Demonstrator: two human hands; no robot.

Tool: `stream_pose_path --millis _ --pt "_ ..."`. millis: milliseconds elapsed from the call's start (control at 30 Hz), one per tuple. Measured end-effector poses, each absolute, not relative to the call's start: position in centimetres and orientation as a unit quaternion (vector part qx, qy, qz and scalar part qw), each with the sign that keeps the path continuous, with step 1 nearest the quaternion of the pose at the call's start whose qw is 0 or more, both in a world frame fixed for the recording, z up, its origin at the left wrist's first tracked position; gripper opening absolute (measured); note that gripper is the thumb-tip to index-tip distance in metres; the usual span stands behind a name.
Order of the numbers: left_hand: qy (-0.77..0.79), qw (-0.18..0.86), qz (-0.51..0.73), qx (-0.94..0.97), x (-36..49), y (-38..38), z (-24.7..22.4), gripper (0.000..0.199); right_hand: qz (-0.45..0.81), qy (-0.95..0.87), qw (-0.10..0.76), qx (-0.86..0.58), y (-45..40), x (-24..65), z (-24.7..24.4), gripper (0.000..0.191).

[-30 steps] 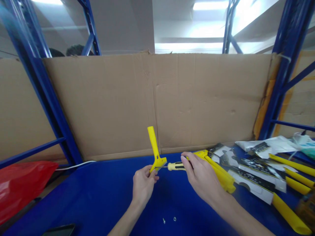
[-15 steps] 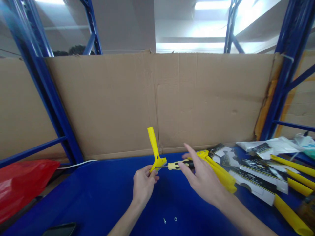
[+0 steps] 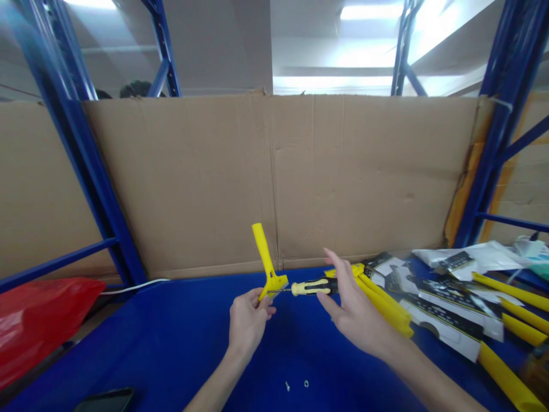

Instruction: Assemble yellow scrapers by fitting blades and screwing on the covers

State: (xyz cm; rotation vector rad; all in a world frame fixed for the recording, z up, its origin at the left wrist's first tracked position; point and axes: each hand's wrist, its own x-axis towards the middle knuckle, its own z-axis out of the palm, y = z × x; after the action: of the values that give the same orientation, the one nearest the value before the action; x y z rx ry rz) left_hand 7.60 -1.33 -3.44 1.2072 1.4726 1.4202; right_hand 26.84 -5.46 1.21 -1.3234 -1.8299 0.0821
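My left hand (image 3: 249, 320) is closed around the head of a yellow scraper-like tool (image 3: 264, 254), whose tubular handle points up and slightly left. A strip along the head looks metallic, though its details are too small to tell. From the right, a screwdriver (image 3: 315, 286) with a cream and black handle lies level, its shaft reaching the tool's head. My right hand (image 3: 355, 309) has the rear of that handle between thumb and palm, loosely, with the index finger raised off it. A small screw (image 3: 287, 386) and a nut-like ring (image 3: 306, 384) lie on the blue tabletop (image 3: 180, 337) in front.
On the right lie yellow tools (image 3: 386, 303), black-and-white cardboard packaging (image 3: 446, 326) and yellow tubes (image 3: 506, 375). A red plastic bag (image 3: 43, 320) is at the left, a dark phone-like object (image 3: 105, 400) at the front left. Cardboard (image 3: 206, 183) and blue posts (image 3: 103, 194) border the back.
The yellow tool and my left hand have shifted slightly left. My right hand's fingers sit a little farther back along the screwdriver, uncovering more of its black handle.
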Motion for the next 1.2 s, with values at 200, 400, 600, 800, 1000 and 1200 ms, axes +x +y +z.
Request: stream_pose_path --millis 200,400,600,800,1000,1200 --pt "0.574 0.365 0.55 0.484 7.3 -0.9 -3.9 0.02 0.046 -0.73 0.429 -0.53 -5.2 27.1 1.1 0.042" --pt "0.574 0.353 0.541 0.503 7.1 -0.9 -3.7 0.021 0.071 -0.724 0.413 -0.548 -5.2 27.1 1.4 0.036" --pt "0.58 0.346 0.514 0.528 7.7 -1.5 -3.6 0.023 0.046 -0.76 0.425 -0.489 -5.5 27.2 1.6 0.043" --pt "0.586 0.362 0.51 0.516 7.8 -1.5 -3.8 0.024 0.103 -0.766 0.418 -0.477 -5.5 27.7 2.3 0.033" --pt "0.568 0.36 0.541 0.505 7.0 -1.0 -3.6 0.021 0.068 -0.725 0.398 -0.559 -5.2 27.3 1.3 0.043" --pt "0.575 0.361 0.543 0.495 7.4 -1.2 -3.5 0.021 0.049 -0.782 0.415 -0.463 -5.7 26.8 1.9 0.026"
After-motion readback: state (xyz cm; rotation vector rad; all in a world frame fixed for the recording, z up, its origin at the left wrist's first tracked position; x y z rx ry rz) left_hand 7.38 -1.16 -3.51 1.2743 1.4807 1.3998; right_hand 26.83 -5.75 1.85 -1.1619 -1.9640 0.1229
